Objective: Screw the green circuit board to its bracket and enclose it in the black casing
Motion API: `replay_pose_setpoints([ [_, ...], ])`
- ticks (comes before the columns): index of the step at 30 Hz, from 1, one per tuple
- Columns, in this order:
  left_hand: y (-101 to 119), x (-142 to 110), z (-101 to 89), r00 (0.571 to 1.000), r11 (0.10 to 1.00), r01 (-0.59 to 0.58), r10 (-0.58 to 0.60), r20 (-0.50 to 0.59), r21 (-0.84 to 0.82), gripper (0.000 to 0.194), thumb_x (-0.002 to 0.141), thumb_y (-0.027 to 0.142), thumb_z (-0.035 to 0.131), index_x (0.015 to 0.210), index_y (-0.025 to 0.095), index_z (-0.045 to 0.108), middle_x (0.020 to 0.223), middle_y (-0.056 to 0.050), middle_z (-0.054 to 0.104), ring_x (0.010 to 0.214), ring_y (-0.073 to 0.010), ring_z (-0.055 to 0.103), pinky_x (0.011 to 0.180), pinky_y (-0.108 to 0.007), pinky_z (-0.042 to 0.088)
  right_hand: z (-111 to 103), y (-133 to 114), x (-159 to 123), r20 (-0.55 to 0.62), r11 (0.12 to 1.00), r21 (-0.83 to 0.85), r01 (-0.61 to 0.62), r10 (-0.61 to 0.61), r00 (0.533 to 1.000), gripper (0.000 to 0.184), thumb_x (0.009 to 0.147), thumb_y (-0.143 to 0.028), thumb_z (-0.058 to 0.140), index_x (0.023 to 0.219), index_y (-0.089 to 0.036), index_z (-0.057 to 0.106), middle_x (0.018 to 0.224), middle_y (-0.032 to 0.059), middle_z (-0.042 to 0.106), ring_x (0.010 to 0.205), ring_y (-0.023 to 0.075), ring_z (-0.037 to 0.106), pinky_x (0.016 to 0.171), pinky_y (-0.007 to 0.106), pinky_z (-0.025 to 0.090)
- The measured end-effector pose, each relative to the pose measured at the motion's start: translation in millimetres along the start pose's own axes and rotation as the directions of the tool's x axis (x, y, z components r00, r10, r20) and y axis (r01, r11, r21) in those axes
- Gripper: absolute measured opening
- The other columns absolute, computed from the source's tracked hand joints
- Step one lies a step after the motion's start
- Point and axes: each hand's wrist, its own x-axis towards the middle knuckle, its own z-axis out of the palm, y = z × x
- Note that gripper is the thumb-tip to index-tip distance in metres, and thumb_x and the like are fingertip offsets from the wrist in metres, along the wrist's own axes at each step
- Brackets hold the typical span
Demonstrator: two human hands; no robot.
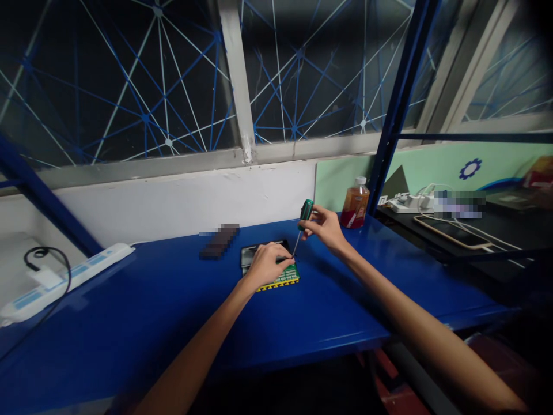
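My right hand (pixel 326 229) is closed round the green handle of a screwdriver (pixel 306 212), whose thin metal shaft slants down and to the left. Its tip meets the right side of a green circuit board (pixel 287 274) with a yellow toothed strip along the near edge. My left hand (pixel 268 262) lies over the board, with thumb and fingers pinched together close to the screwdriver tip. What they grip, if anything, is hidden. A black casing (pixel 249 253) shows behind and left of that hand, which covers much of the board.
On the blue table (pixel 181 323), a pixelated dark flat object (pixel 219 242) lies at the back left. A white power strip (pixel 73 282) runs along the left. A bottle of reddish drink (pixel 355 204) stands at the back right, near a phone (pixel 453 231) with white cables.
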Motion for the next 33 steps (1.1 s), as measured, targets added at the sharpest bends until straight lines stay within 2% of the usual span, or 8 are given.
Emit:
replay_pose_setpoints([
  [7, -1.2, 0.2, 2.4, 1.0, 0.997, 0.008, -0.011, -0.029, -0.078, 0.007, 0.08, 0.023, 0.067, 0.076, 0.022, 0.073, 0.082, 0.001, 0.073, 0.081, -0.0166, 0.065, 0.078, -0.028, 0.047, -0.8, 1.0, 0.0, -0.004, 0.999, -0.032, 0.042, -0.042, 0.999, 0.031, 0.07, -0.031, 0.069, 0.092, -0.015, 0.056, 0.068, 0.001, 0.062, 0.045, 0.0165, 0.063, 0.046, 0.031, 0.052],
  [21, -1.7, 2.0, -4.9, 0.998, 0.989, 0.035, -0.042, -0.046, -0.142, 0.011, 0.082, 0.022, 0.064, 0.075, 0.021, 0.073, 0.081, -0.001, 0.074, 0.08, -0.0173, 0.066, 0.08, -0.03, 0.048, 5.8, -3.3, -5.0, -0.022, 0.988, -0.075, 0.133, -0.135, 0.991, 0.037, 0.074, -0.033, 0.066, 0.106, -0.018, 0.053, 0.071, -0.0008, 0.059, 0.05, 0.0163, 0.063, 0.052, 0.034, 0.053],
  [27, -0.3, 3.7, -7.7, 0.996, 0.964, 0.055, -0.072, -0.054, -0.258, 0.013, 0.082, 0.024, 0.064, 0.074, 0.019, 0.073, 0.08, -0.003, 0.073, 0.079, -0.018, 0.066, 0.078, -0.03, 0.049, 7.0, -8.3, -6.3, -0.046, 0.991, -0.023, 0.135, -0.136, 0.99, 0.039, 0.074, -0.034, 0.066, 0.107, -0.018, 0.052, 0.073, 0.0005, 0.06, 0.051, 0.0158, 0.062, 0.055, 0.035, 0.053],
  [33, -0.6, 4.0, -7.0, 0.991, 0.945, 0.098, -0.122, -0.058, -0.313, 0.013, 0.081, 0.027, 0.066, 0.075, 0.019, 0.073, 0.08, -0.004, 0.073, 0.079, -0.0191, 0.067, 0.077, -0.032, 0.05, 8.2, -12.0, -7.8, -0.062, 0.994, -0.052, 0.101, -0.104, 0.993, 0.042, 0.074, -0.039, 0.064, 0.108, -0.019, 0.05, 0.077, 0.0015, 0.06, 0.052, 0.0147, 0.062, 0.055, 0.034, 0.053],
])
